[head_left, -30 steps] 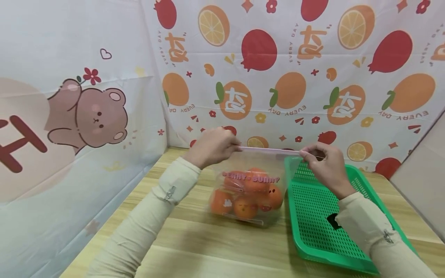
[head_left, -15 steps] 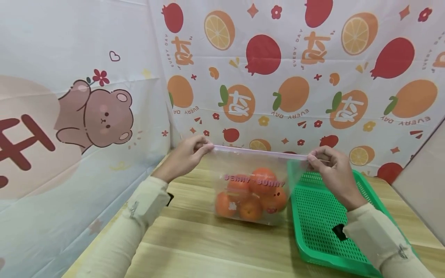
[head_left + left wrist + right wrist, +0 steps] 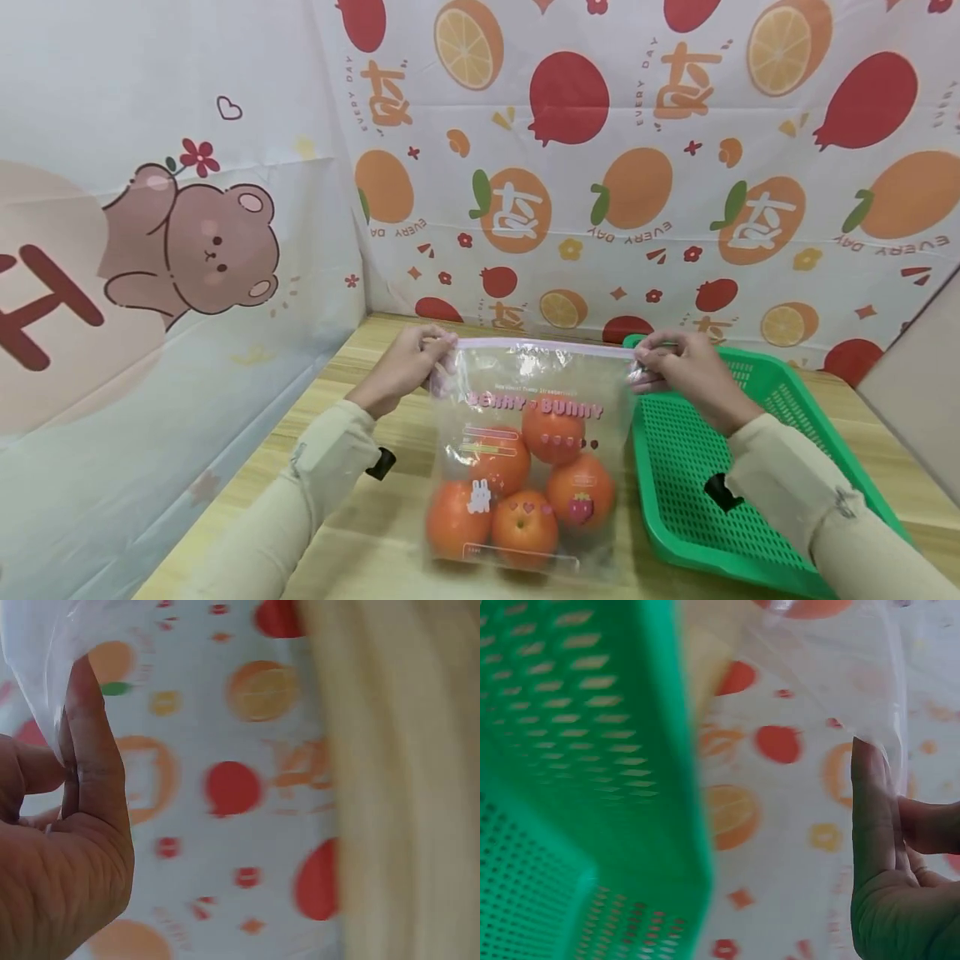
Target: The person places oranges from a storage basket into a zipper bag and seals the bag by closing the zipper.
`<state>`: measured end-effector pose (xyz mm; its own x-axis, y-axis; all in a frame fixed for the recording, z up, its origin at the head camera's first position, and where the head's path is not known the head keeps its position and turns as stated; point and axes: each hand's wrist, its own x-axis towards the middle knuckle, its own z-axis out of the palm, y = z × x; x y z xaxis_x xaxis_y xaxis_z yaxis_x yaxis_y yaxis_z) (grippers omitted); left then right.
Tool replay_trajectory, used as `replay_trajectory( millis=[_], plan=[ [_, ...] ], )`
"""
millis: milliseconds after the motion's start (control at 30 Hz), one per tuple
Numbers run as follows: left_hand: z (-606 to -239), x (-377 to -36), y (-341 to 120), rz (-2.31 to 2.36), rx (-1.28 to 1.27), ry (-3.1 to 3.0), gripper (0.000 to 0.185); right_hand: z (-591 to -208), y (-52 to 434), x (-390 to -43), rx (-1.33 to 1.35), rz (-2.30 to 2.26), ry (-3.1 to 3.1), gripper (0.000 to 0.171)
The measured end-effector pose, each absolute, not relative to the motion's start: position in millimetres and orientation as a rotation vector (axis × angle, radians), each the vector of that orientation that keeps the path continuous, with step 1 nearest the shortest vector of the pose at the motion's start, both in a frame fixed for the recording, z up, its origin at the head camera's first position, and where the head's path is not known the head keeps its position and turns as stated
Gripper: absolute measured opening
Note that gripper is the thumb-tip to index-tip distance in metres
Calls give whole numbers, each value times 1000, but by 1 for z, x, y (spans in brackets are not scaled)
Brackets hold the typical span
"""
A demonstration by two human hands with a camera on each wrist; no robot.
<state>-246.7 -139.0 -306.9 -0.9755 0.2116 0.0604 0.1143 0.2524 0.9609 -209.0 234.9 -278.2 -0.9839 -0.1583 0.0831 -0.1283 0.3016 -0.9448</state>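
Observation:
A clear zip bag (image 3: 480,379) printed "BERRY BUNNY" bulges with several oranges (image 3: 525,525) in the middle of the head view. Its pink top strip is stretched level between both hands. My left hand (image 3: 405,362) pinches the top left corner between thumb and fingers. At the top right corner, my right hand (image 3: 690,371) has the same kind of pinch. The left wrist view shows bag film (image 3: 45,667) caught between the left thumb and fingers (image 3: 97,757). In the right wrist view, film (image 3: 877,682) runs down into the right hand's fingers (image 3: 874,817).
A green perforated basket (image 3: 645,500) stands just right of the bag, under my right forearm. Both are on a wood-grain table (image 3: 367,517). A fruit-print cloth (image 3: 570,217) hangs behind, and a bear-print cloth (image 3: 300,208) hangs at the left.
The left hand has moved left along the top strip to the corner, drawing it taut. The bag has tilted back to face the camera, and its oranges now show nearer.

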Motion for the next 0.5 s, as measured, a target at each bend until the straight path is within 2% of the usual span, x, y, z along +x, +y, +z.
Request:
replay_trajectory(
  millis=[167, 367, 500],
  plan=[
    [-341, -284, -125, 1838, 185, 2416, 29, -297, 235, -245, -139, -1645, 2561, 26],
    [-370, -326, -109, 1640, 142, 2583, 28, -319, 236, -283, -337, -980, 3068, 16],
    [-373, -337, -101, 1308, 211, 2854, 33, -327, 230, -299, -386, -707, 3190, 13]
  ],
)
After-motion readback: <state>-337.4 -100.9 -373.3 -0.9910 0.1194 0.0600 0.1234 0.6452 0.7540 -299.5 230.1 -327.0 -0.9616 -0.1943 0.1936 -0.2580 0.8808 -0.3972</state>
